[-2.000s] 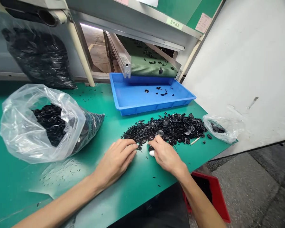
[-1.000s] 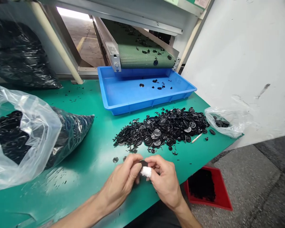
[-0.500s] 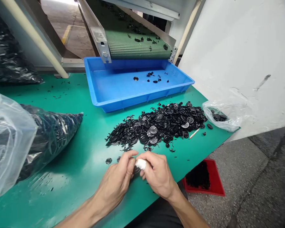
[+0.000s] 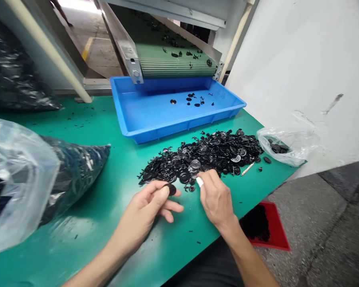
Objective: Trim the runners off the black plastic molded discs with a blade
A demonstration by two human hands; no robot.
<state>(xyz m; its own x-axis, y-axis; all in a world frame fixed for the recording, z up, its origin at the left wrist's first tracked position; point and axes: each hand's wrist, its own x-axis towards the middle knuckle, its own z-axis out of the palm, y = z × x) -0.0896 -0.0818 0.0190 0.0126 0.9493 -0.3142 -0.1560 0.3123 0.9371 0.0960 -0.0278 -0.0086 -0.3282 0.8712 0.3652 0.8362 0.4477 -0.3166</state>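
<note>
Between the thumb and index finger of my left hand point(image 4: 146, 205) is a round black plastic disc point(image 4: 170, 189); the other fingers are spread apart below it. My right hand point(image 4: 217, 197) reaches to the near edge of a heap of black plastic parts point(image 4: 209, 149), which mixes round discs with small thin pieces. Its fingers are bent together, and whatever they pinch is hidden. A white wrap point(image 4: 200, 181) covers one of its digits. A few loose parts lie on the green tabletop point(image 4: 122, 191) just left of that hand.
Behind the heap, a blue tray point(image 4: 149, 133) with a few black parts sits under a green conveyor belt point(image 4: 179, 69). Filled plastic bags point(image 4: 77, 163) stand on the left. At the right are a small clear bag point(image 4: 299, 145) and, lower, a red bin point(image 4: 279, 229).
My hands were together over the table's near part and have moved apart. The left now shows the black disc in its fingers; the right has moved up and right to the heap.
</note>
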